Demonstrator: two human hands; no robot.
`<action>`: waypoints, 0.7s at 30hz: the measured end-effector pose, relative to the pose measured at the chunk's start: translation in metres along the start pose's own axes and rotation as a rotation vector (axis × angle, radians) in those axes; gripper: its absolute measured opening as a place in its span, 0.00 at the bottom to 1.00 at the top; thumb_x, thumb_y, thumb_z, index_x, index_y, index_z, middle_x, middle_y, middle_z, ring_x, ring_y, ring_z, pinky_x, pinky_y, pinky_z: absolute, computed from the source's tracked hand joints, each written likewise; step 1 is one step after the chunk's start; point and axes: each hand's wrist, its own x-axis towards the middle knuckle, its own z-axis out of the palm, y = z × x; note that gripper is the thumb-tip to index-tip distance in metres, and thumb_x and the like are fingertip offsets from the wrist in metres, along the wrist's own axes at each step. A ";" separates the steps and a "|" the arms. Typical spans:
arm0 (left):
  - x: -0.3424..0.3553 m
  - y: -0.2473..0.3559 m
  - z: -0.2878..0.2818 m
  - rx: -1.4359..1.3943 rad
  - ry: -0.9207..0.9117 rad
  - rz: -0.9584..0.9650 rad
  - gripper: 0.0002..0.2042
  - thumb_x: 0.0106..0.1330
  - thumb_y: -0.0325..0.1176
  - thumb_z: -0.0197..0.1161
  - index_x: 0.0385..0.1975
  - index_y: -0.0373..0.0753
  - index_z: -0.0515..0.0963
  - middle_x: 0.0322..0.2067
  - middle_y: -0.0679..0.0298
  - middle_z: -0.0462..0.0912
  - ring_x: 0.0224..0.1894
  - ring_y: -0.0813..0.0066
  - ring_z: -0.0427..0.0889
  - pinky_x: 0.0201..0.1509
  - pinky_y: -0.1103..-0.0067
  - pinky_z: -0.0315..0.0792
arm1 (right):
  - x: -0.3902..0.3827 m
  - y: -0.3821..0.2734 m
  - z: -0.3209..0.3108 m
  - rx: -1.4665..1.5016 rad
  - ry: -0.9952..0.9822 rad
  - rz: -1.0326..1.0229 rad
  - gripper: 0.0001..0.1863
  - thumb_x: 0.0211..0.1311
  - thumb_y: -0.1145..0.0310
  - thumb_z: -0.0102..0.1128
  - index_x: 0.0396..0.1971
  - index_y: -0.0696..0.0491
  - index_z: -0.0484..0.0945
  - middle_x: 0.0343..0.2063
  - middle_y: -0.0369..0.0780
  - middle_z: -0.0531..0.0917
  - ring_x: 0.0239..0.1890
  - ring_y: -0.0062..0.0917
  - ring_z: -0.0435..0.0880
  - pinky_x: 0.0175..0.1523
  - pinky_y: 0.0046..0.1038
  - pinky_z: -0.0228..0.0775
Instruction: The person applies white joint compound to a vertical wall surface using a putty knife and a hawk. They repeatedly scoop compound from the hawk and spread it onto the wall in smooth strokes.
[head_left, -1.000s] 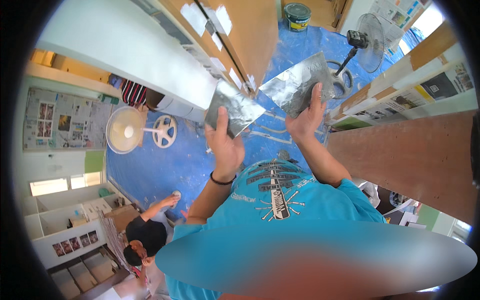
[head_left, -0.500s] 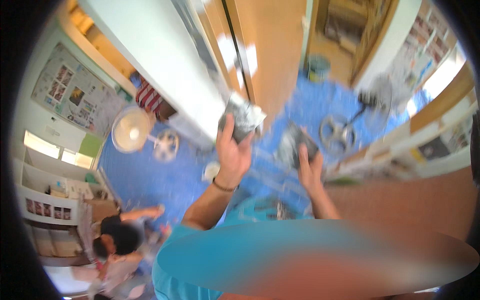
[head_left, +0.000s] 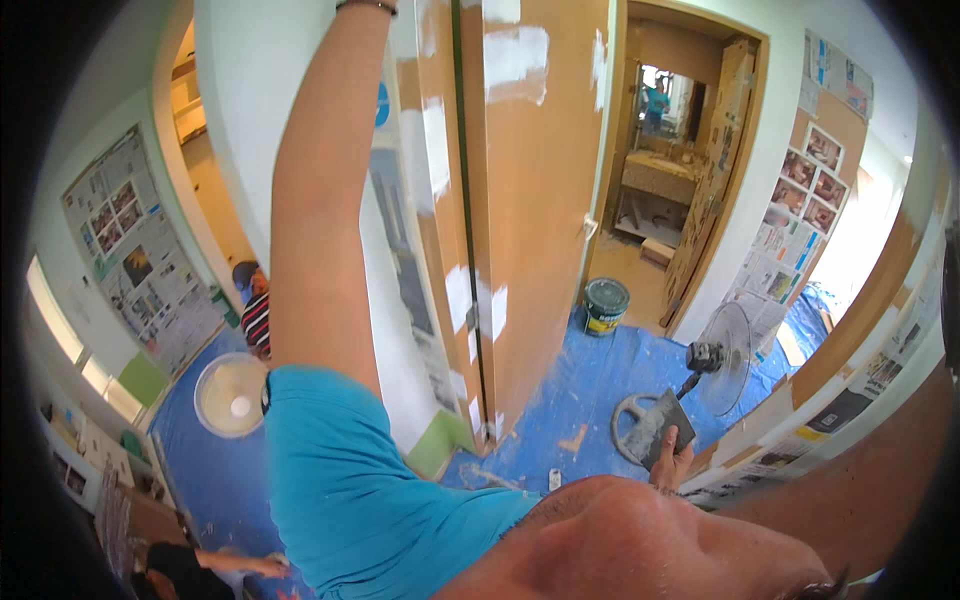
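Fingers of the right hand (head_left: 672,462) clamp a grey putty-smeared hawk board (head_left: 662,425) low over the blue floor sheet (head_left: 590,385), while the left arm (head_left: 320,190) stretches up the white-patched wooden door (head_left: 535,200), its hand out of frame.

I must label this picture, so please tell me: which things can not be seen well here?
Head view only:
- Left hand: cut off by the top edge; only the arm shows.
- Right hand: small and low; its grip on the grey trowel is unclear.
- Bucket: contents too small to see.
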 end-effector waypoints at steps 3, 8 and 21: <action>0.059 -0.076 0.043 0.173 -0.071 -0.145 0.14 0.65 0.27 0.56 0.47 0.29 0.82 0.44 0.35 0.84 0.50 0.39 0.84 0.53 0.63 0.78 | 0.019 0.006 0.020 -0.049 0.182 -0.018 0.22 0.79 0.56 0.56 0.54 0.63 0.78 0.41 0.36 0.83 0.40 0.19 0.77 0.47 0.25 0.71; 0.098 -0.117 0.085 0.440 -0.179 0.011 0.12 0.64 0.28 0.56 0.38 0.29 0.84 0.41 0.37 0.85 0.49 0.41 0.85 0.57 0.59 0.74 | 0.018 0.015 0.041 -0.012 0.294 -0.047 0.25 0.78 0.55 0.56 0.56 0.65 0.76 0.47 0.41 0.83 0.48 0.24 0.78 0.56 0.28 0.70; 0.071 -0.097 0.128 0.853 -0.239 0.121 0.13 0.67 0.31 0.55 0.37 0.31 0.85 0.37 0.40 0.87 0.44 0.46 0.87 0.59 0.56 0.72 | 0.056 0.030 0.044 -0.120 0.406 0.115 0.26 0.78 0.52 0.55 0.54 0.65 0.77 0.44 0.41 0.82 0.44 0.24 0.77 0.51 0.28 0.70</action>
